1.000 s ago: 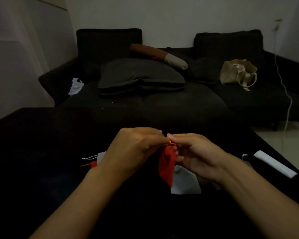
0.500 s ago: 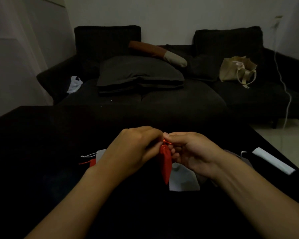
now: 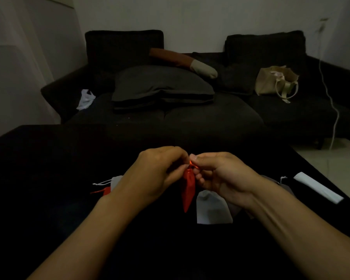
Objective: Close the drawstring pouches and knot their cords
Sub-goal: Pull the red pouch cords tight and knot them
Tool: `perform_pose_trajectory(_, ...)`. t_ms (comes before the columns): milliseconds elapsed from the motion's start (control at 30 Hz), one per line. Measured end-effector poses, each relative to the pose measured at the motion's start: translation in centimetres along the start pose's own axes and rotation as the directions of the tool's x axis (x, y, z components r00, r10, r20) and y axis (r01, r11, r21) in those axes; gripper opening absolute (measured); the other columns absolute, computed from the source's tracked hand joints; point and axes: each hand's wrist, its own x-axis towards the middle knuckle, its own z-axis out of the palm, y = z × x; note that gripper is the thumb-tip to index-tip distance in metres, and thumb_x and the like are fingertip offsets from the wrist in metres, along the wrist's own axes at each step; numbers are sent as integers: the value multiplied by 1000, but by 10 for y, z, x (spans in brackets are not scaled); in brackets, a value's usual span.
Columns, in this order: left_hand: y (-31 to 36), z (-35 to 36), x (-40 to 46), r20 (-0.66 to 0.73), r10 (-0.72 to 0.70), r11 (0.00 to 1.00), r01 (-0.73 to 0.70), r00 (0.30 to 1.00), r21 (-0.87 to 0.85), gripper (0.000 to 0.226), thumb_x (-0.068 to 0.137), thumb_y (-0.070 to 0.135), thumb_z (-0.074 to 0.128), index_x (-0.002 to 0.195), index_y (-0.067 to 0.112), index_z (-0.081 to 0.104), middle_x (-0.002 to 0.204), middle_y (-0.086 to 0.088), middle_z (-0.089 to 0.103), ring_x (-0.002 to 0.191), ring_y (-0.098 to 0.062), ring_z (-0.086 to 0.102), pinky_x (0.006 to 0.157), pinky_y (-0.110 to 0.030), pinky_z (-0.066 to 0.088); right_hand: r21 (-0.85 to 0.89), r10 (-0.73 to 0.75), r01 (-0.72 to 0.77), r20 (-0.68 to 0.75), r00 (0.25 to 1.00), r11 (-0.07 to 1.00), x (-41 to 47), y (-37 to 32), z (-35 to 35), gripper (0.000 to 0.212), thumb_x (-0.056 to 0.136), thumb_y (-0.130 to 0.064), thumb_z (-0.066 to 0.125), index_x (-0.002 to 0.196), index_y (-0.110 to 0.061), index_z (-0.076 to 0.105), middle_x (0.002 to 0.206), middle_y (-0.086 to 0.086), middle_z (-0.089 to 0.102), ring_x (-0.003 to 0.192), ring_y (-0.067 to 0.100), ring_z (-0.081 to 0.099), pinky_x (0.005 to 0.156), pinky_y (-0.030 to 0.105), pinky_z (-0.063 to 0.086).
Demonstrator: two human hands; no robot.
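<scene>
Left hand (image 3: pixel 157 171): you are pinching the red pouch (image 3: pixel 188 188) neck, frame centre.
Right hand (image 3: pixel 223 174): you are pinching its cord (image 3: pixel 192 164).

Cord and knot at the red pouch (image 3: pixel 188 188) mouth too small and dim to make out. At nine o'clock, second red pouch (image 3: pixel 105 191) mostly hidden behind left hand (image 3: pixel 156 174). At three o'clock, grey pouch (image 3: pixel 212 209) partly covered by right hand (image 3: pixel 220 174).

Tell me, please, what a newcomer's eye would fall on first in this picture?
Most striking is the red pouch, hanging at centre above the dark table, its orange cord pinched between the left hand and right hand. Below the right hand lies a pale grey pouch; a beige tote bag sits on the dark sofa behind.
</scene>
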Motion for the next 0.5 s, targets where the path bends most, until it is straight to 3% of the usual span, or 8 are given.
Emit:
perform_pose_trajectory(167, 7, 0, 2, 84, -83, 996, 84, 993, -1, 5, 93, 30, 58, 98, 31, 55, 89, 15, 56, 79, -2, 57, 71, -22, 50, 10, 8, -8, -3, 1000, 1000, 1, 2, 1, 14, 93, -19, 64, 86, -10, 73, 70, 2, 58, 63, 7, 51, 58, 16, 45)
perform_pose_trajectory(233, 7, 4, 2, 108, -131, 990, 135, 986, -31, 12, 95, 30, 56, 93, 36, 46, 87, 14, 54, 76, -2, 56, 68, -21, 47, 8, 5, -5, -11, 1000, 1000, 2, 2, 2, 15, 93, -19, 63, 88, -10, 74, 70, 1, 59, 63, 7, 52, 56, 17, 45)
perform_pose_trajectory(367, -6, 10, -1, -29, -201, 974, 197, 979, -112, 24, 95, 26, 56, 84, 41, 40, 74, 11, 53, 66, -2, 53, 58, -16, 35, -133, -107, 86, -159, 981, 987, 3, -1, -1, 22, 94, -19, 62, 77, -12, 72, 68, 1, 61, 60, 7, 54, 55, 18, 44)
perform_pose_trajectory(500, -7, 13, -2, -86, -238, 955, 217, 967, -201, 21, 95, 19, 57, 87, 34, 45, 70, 8, 54, 61, -3, 51, 54, -14, 35, -193, -233, 189, -238, 943, 963, 3, 0, 1, 20, 94, -13, 63, 77, -6, 70, 64, 2, 59, 57, 6, 52, 52, 15, 44)
